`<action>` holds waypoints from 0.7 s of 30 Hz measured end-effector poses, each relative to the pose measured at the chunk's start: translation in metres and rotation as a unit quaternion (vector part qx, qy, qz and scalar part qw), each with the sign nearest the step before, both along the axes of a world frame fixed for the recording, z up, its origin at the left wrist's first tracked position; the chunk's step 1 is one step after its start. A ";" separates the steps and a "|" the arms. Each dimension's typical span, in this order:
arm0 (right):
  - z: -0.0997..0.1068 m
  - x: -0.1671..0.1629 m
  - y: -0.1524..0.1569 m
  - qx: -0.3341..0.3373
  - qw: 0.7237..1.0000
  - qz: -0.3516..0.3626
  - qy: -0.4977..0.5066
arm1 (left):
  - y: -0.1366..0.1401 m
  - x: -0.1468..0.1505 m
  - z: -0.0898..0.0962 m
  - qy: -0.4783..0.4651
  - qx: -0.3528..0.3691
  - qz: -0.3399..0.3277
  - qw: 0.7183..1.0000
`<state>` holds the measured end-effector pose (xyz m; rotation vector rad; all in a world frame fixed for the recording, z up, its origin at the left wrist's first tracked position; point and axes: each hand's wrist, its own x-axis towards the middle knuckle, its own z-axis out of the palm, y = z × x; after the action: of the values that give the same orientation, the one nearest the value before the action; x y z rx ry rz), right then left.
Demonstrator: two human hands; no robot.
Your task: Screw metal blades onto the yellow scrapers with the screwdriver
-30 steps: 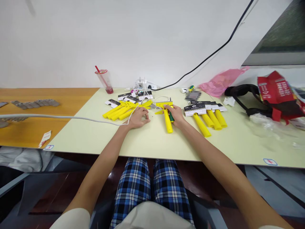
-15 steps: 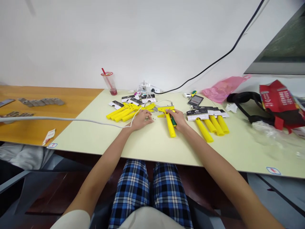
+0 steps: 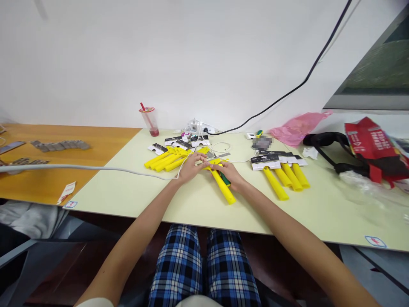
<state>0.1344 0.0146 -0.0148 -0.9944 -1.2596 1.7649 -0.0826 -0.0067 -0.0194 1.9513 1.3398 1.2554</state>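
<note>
Presently both hands grasp yellow scraper (image 3: 223, 187): left hand (image 3: 191, 167) at head, right hand (image 3: 230, 175) clutching handle plus green screwdriver (image 3: 225, 179). Risk: blade edge nicks fingertips.

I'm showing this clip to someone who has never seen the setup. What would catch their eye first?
Probably the bright yellow tools: one yellow scraper lies mid-table under both hands, the left hand at its head and the right hand on its handle alongside a green-handled tool. A fanned yellow pile lies to the left and a carded row to the right. A red-strawed cup stands by the wall.
</note>
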 end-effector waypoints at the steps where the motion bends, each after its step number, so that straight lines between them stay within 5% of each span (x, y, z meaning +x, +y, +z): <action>1: 0.001 0.000 -0.001 -0.008 1.000 -0.003 0.003 | 0.000 0.000 0.000 -0.001 -0.004 -0.004 1.000; 13: 0.003 0.003 0.004 -0.034 0.998 -0.044 0.028 | 0.001 0.003 -0.004 -0.078 -0.035 0.036 0.996; 21: 0.003 0.010 0.015 -0.010 0.990 -0.124 0.067 | 0.002 0.006 -0.020 0.156 0.045 0.045 0.986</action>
<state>0.1441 0.0301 -0.0118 -0.9800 -0.9919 1.6244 -0.0766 -0.0045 -0.0397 2.2441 1.5594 1.0997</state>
